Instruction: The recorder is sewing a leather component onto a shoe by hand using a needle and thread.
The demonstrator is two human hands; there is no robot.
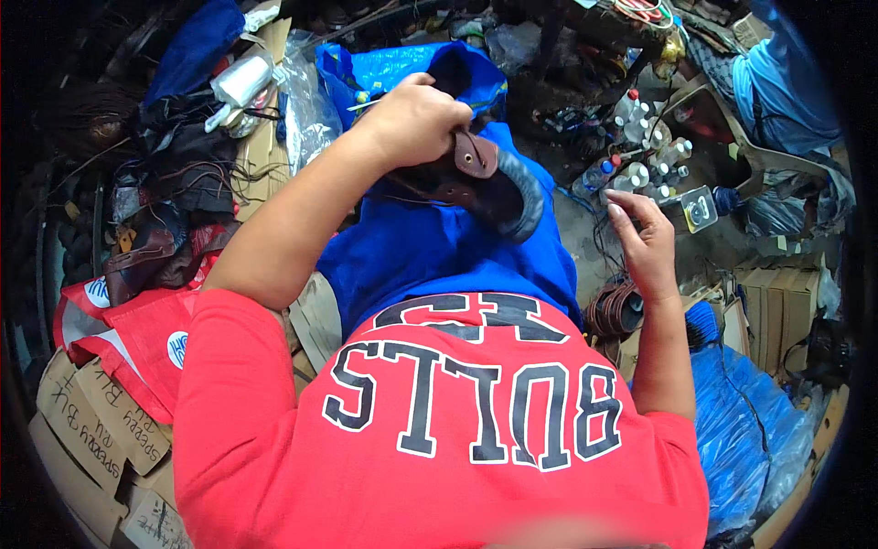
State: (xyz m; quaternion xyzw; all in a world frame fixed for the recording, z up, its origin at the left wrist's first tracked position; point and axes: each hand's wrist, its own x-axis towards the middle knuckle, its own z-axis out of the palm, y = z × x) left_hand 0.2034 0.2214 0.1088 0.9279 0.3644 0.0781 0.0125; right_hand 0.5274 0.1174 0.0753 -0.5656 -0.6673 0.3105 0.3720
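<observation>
My left hand [416, 123] is closed, raised above my lap. Below its fingers a brown leather shoe [476, 157] shows a flap with metal eyelets and a rounded black edge. A thin pale rod [366, 105] sticks out beside that hand; whether the fingers grip it I cannot tell. Off to the right, my right hand [645, 240] is lifted with thumb and fingers drawn together in a pinch. Anything between those fingertips is too small to make out. Blue cloth [430, 252] covers my lap under the shoe.
Several small bottles [636, 174] stand beyond my right hand, near a clear square container [699, 210]. A blue plastic bag [380, 69] lies ahead. Cardboard pieces [101, 430] and red bags [137, 339] are at left. Blue plastic sheeting [745, 421] spreads at right.
</observation>
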